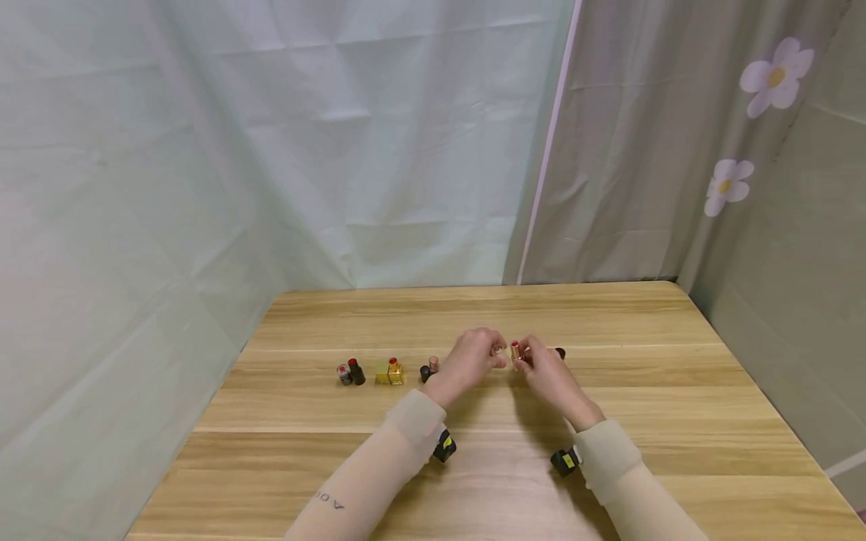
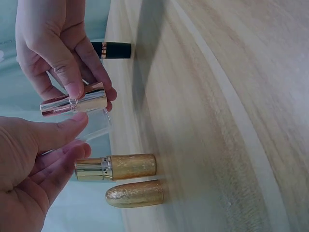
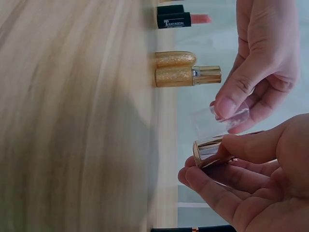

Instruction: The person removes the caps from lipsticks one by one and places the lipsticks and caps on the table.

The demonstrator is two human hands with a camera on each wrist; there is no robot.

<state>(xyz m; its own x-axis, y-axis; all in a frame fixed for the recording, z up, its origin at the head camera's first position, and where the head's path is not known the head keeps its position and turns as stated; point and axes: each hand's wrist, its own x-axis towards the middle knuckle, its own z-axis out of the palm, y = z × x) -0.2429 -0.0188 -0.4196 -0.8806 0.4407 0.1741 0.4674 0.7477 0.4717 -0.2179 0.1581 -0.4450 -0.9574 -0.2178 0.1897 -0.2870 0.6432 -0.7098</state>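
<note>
My left hand (image 1: 473, 357) pinches a small clear plastic cap (image 3: 236, 115) between thumb and fingers. The right hand (image 1: 551, 376) grips a shiny gold lipstick tube (image 2: 92, 100), whose red top shows in the head view. Cap and tube are held close together above the table, and the cap's end overlaps the tube's side in the left wrist view. Near the left hand a textured gold lipstick (image 2: 133, 166) stands upright, with its rounded gold cap (image 2: 135, 194) beside it. Beyond the right hand stands a dark lipstick tube (image 2: 117, 50) with a gold band.
Left along the wooden table (image 1: 325, 451) stand a black lipstick (image 1: 355, 371) with a red top beside a clear-looking cap (image 1: 344, 374), and a square gold lipstick (image 1: 395, 373) by its gold cap (image 1: 382, 373). A black lipstick (image 3: 175, 21) with a pink tip has a black cap alongside.
</note>
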